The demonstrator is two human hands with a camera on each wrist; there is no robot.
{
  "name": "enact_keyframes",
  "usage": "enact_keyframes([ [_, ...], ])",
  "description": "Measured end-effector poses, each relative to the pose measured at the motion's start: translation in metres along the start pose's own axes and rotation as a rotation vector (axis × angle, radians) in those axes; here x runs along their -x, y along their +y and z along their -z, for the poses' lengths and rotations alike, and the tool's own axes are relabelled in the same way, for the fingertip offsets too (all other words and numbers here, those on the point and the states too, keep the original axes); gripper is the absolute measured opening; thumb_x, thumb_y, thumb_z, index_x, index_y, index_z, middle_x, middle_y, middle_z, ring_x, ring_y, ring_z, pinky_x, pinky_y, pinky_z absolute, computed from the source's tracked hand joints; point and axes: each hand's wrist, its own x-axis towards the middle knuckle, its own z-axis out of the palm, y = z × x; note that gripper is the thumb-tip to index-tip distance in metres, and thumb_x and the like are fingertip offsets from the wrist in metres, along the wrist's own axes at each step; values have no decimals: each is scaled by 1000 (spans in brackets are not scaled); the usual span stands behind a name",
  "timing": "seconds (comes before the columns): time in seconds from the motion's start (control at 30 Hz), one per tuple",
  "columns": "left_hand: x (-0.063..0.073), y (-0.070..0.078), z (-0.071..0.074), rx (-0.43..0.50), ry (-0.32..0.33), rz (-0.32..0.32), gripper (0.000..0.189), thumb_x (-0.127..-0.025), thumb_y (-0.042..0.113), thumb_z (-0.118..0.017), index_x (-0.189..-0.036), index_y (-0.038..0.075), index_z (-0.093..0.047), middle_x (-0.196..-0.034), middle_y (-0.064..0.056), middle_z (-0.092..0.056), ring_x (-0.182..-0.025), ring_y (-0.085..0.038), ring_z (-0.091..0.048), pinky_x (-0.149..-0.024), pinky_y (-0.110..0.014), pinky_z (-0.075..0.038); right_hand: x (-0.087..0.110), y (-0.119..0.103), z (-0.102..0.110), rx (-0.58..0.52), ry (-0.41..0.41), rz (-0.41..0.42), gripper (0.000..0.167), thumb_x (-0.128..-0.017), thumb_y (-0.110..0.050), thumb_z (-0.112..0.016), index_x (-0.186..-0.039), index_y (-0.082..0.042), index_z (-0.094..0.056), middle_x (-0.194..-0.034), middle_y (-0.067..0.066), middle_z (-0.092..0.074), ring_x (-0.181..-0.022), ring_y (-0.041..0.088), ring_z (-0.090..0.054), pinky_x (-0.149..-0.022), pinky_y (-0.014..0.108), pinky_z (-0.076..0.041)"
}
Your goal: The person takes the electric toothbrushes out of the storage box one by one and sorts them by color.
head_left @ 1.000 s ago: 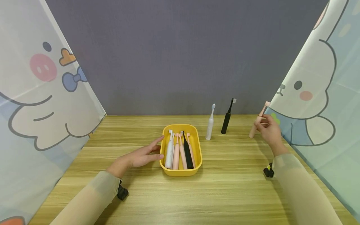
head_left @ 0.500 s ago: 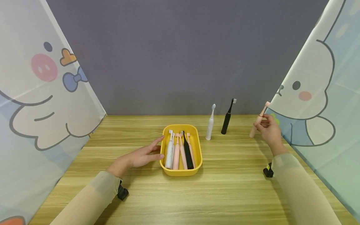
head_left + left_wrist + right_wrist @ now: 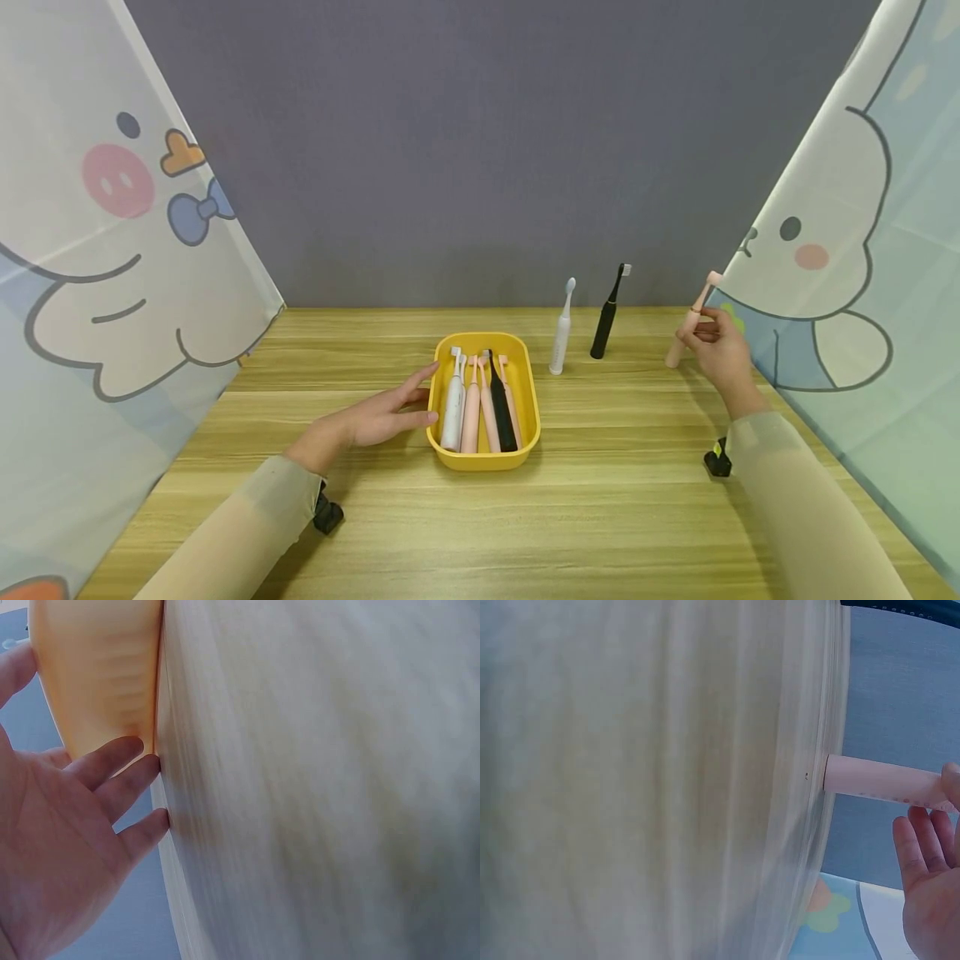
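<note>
A pink electric toothbrush (image 3: 674,353) stands upright at the right, its base on the table in the right wrist view. My right hand (image 3: 722,348) pinches its handle between thumb and fingers. My left hand (image 3: 382,414) rests against the left side of a yellow basket (image 3: 534,417), thumb and fingers spread along its wall. In the left wrist view the fingers (image 3: 120,761) touch the basket's outer side. Inside the basket lie several toothbrushes, among them a white one (image 3: 452,417), a pink one (image 3: 470,421) and a black one (image 3: 501,412).
A white toothbrush (image 3: 559,343) and a black toothbrush (image 3: 603,327) stand upright on the wooden table (image 3: 570,517), between the basket and my right hand. A grey panel (image 3: 480,150) rises behind the table. Cartoon-printed cloths hang at the left (image 3: 67,333) and right (image 3: 847,250).
</note>
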Motion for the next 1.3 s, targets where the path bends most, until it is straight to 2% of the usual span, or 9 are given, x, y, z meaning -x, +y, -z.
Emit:
enact_keyframes([
  [0.33, 0, 0, 0, 5, 0, 3, 94, -109, 57, -61, -178, 35, -1, -176, -21, -38, -163, -41, -38, -134, -66, -27, 3, 5, 3, -60, -27, -5, 80, -110, -33, -70, -169, 2, -30, -147, 29, -54, -96, -15, -47, -77, 2, -47],
  [0.57, 0, 1, 0, 17, -4, 5, 94, -109, 57, -61, -178, 34, -1, -176, -22, -38, -163, -41, -37, -134, -65, -28, 9, 5, 10, -130, -16, -33, 84, -108, -34, -72, -171, -1, -28, -143, 12, -52, -100, -13, -49, -82, 2, -48],
  [0.73, 0, 0, 0, 13, -4, 0, 94, -110, 56, -61, -178, 34, 0, -175, -22, -38, -163, -41, -37, -134, -66, -27, 18, 4, 13, -127, 8, -16, 79, -108, -28, -73, -168, 2, -32, -134, 0, -52, -99, -14, -50, -80, 1, -48],
  [0.87, 0, 0, 1, 0, -5, -7, 94, -110, 55, -60, -178, 32, 0, -175, -23, -39, -163, -42, -37, -133, -67, -26, 28, -1, 11, -128, 20, 44, 71, -107, -16, -74, -161, 11, -36, -132, 2, -55, -97, -17, -52, -80, 1, -50],
  [1.0, -1, 0, 0, -10, -6, -6, 93, -111, 55, -60, -179, 32, 0, -175, -24, -38, -164, -43, -37, -133, -67, -27, 36, -7, 6, -123, -9, 79, 70, -107, -17, -74, -161, 10, -37, -134, 4, -56, -99, -19, -53, -81, 1, -51],
  [1.3, 0, 0, 1, -18, -8, -8, 94, -111, 55, -59, -178, 31, 1, -175, -24, -37, -163, -44, -37, -133, -68, -28, 50, -31, -13, -151, -128, 158, 62, -108, -12, -72, -158, 9, -40, -143, 27, -57, -100, -21, -55, -83, 3, -53],
])
